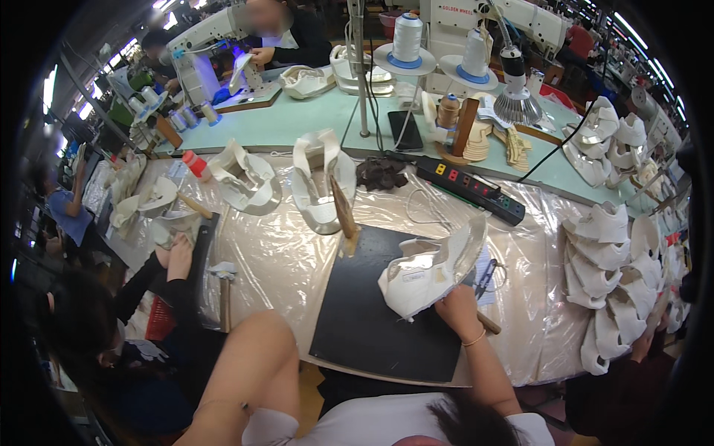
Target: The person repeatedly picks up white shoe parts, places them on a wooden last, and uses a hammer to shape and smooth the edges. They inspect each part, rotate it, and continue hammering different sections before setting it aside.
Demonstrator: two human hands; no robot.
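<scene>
My right hand is closed on the lower edge of a white shoe upper, which is raised and tilted over a black mat. The grip's fingertips are partly hidden behind the upper. My left arm is sharply bent, its elbow over the table edge and its wrist running out at the bottom left; the left hand is out of the picture. A wooden handle sticks out beside my right wrist. Dark-handled scissors lie on white paper just beyond that hand.
Two more white uppers stand behind the mat, near a pointed wooden piece. A black power strip lies at the back. Stacked uppers fill the right side. A co-worker's hands work at left, near a wooden-handled tool.
</scene>
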